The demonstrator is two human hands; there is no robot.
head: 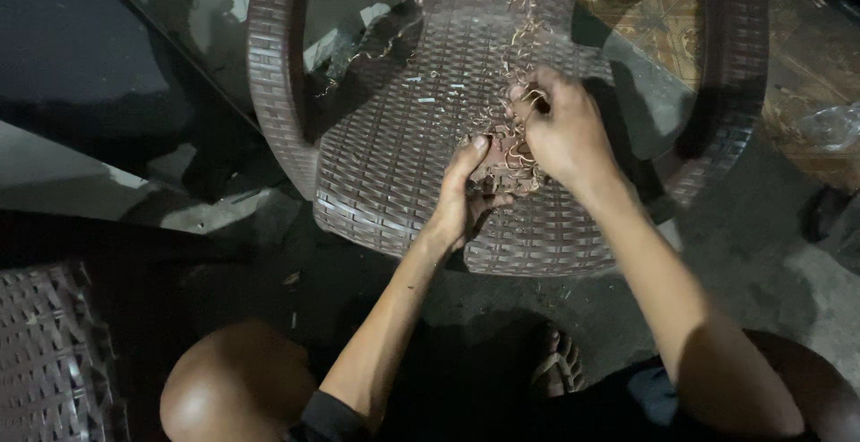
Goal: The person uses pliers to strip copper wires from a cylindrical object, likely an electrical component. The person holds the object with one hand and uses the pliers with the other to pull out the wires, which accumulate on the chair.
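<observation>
Crumpled clear plastic bag (829,126), far right.

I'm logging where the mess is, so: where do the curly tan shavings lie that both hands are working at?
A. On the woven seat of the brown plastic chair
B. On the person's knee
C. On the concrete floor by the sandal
A: the curly tan shavings lie on the seat of the brown woven plastic chair, with the left hand and right hand among them.

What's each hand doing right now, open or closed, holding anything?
Left hand: cupped under a clump of curly shavings, holding it.
Right hand: closed, pinching strands of the same shavings.
</observation>
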